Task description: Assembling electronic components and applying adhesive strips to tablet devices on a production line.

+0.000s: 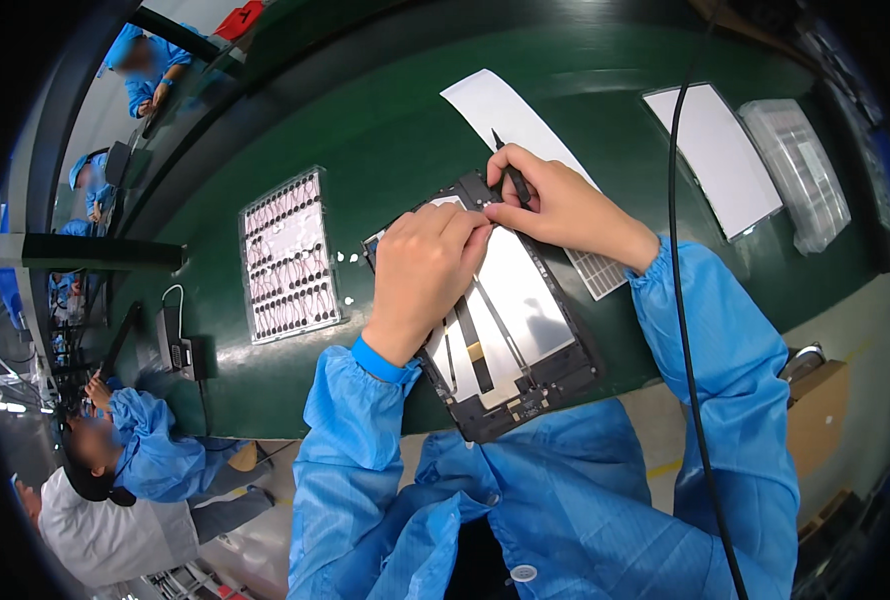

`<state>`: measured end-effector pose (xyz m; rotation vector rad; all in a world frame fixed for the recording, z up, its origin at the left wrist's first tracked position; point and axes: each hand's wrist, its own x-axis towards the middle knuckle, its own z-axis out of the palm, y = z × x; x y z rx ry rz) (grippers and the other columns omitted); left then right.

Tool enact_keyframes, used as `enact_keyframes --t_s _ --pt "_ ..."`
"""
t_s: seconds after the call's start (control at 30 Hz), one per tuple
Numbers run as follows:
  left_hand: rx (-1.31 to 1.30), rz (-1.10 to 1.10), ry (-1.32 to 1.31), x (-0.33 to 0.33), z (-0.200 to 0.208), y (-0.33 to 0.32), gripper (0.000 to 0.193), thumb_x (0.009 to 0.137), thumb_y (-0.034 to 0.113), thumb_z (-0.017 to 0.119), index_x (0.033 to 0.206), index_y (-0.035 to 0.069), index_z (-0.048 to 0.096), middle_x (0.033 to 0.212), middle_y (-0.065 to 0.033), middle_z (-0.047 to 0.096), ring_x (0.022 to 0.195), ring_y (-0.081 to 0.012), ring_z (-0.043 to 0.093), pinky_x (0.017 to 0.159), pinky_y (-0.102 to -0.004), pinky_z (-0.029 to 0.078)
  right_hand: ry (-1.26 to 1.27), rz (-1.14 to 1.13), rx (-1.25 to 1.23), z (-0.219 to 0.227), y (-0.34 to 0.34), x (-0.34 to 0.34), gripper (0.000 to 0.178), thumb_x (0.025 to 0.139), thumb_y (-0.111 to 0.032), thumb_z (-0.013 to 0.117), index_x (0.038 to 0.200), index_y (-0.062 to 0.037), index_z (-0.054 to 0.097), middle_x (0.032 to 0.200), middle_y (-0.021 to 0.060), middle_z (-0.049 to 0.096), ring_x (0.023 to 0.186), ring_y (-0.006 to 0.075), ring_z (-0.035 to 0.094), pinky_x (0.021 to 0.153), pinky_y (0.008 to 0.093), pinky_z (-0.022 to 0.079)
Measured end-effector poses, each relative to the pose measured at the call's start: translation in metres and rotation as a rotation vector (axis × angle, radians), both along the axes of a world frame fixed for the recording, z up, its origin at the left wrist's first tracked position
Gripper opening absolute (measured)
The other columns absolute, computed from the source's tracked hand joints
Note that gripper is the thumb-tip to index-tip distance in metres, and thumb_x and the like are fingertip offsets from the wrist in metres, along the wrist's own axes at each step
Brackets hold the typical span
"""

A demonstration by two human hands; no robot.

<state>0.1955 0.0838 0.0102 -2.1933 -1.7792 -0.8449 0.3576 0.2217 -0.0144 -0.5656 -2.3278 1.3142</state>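
An opened tablet (525, 290), its black frame and silvery inner plates exposed, lies tilted at the table's near edge. My left hand (423, 262) rests across its upper left part, thumb and forefinger pinched together; anything between them is too small to make out. At the tablet's top edge, my right hand (565, 205) is closed around black tweezers (517, 183), whose pointed end sticks up and away from the tablet. The right thumb and fingertip come close to the left fingertips there. My fingers hide part of the tablet's upper end.
A clear tray (290, 255) of small black parts with thin wires stands left, several white bits (349, 258) beside it. White sheets (500, 100), a gridded sheet (597, 272) and clear plastic trays (795, 170) lie right. A black cable (677, 250) hangs in front. Co-workers (155, 440) are at left.
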Motion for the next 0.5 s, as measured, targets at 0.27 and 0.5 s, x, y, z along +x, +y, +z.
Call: enact_keyframes --t_s 0.27,0.5 --pt "-0.181 0.073 -0.196 -0.005 0.005 -0.006 0.008 0.086 0.011 0.074 0.088 0.006 0.069 0.079 -0.0070 0.064 0.073 -0.0282 0.064 0.065 -0.0391 0.050 -0.033 0.141 -0.145 0.002 0.019 -0.009 0.039 0.085 -0.027 0.082 0.105 -0.0059 0.056 0.073 0.0043 0.059 0.067 0.0163 0.057 0.060 0.0324 0.043" --pt "-0.197 0.047 -0.219 -0.009 -0.002 -0.006 0.008 0.086 0.010 0.073 0.089 0.005 0.067 0.083 -0.0081 0.063 0.072 -0.0284 0.063 0.065 -0.0390 0.049 -0.156 0.241 -0.073 0.017 0.027 -0.018 0.037 0.084 -0.019 0.082 0.100 -0.0079 0.050 0.071 0.0011 0.053 0.066 0.0106 0.048 0.060 0.0272 0.039"
